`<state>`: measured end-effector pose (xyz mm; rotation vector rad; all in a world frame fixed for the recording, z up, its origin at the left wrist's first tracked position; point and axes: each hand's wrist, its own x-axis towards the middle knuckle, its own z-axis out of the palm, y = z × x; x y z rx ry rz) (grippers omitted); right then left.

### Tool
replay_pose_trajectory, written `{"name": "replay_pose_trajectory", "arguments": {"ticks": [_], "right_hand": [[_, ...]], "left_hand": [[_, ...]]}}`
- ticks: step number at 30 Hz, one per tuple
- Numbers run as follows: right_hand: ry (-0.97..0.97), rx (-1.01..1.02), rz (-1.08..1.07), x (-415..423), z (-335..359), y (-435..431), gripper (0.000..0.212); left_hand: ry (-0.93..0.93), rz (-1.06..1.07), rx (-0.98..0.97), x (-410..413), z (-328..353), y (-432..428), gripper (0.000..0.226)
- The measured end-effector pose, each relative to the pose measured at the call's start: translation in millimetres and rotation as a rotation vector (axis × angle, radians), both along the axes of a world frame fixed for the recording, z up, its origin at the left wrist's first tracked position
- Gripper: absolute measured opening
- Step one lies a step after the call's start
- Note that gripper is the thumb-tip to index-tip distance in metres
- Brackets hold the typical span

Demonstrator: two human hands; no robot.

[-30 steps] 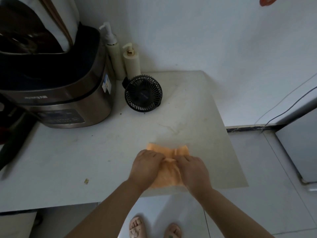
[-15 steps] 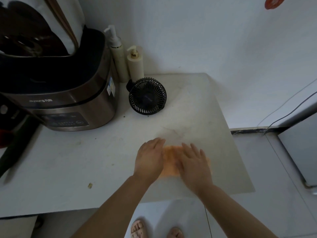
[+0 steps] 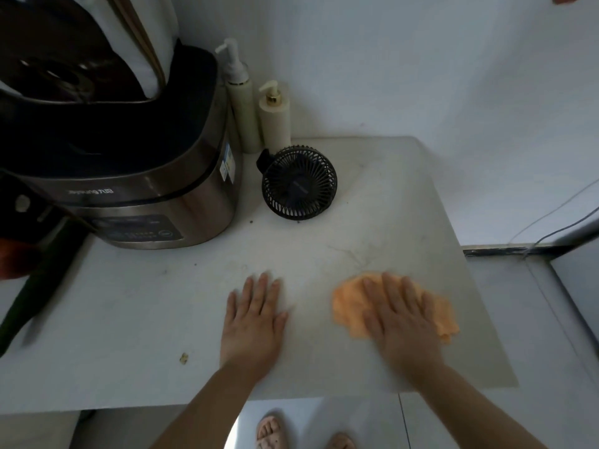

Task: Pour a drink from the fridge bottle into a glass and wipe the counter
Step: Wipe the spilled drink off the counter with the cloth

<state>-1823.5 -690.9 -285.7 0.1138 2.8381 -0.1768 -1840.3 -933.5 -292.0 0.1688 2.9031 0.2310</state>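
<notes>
Left hand (image 3: 254, 322) lies palm-down on the white table (image 3: 129, 319), fingers straight and spread, holding nothing. A small crumb (image 3: 184, 358) sits on the table left of its wrist. To the right, apart from that hand, an orange cloth (image 3: 348, 303) is bunched near the table's right edge. The right hand (image 3: 398, 322) presses flat on top of it, fingers extended, slightly blurred. Along the back, from the left, stand a rice cooker (image 3: 146, 189) with its lid up, a tall pump bottle (image 3: 241, 105), a shorter pump bottle (image 3: 275, 115), and a small black fan (image 3: 299, 183) just in front of them.
</notes>
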Motion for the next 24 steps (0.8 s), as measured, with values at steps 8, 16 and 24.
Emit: {"name": "replay_pose_trajectory", "arguments": {"ticks": [8,16,24], "right_hand": [[0.048,0.022,-0.093,-65.7,0.1,-47.5,0.055],[0.132,-0.04,0.265,13.2,-4.7,-57.0,0.047],[0.1,0.047,-0.099,5.4,-7.2,26.8,0.07]], "left_hand": [[0.15,-0.007,0.005,-0.4,-9.3,-0.6,0.056],[0.159,-0.016,0.029,0.4,-11.2,-3.9,0.057],[0.105,-0.023,0.039,1.4,-6.7,-2.7,0.056]]}}
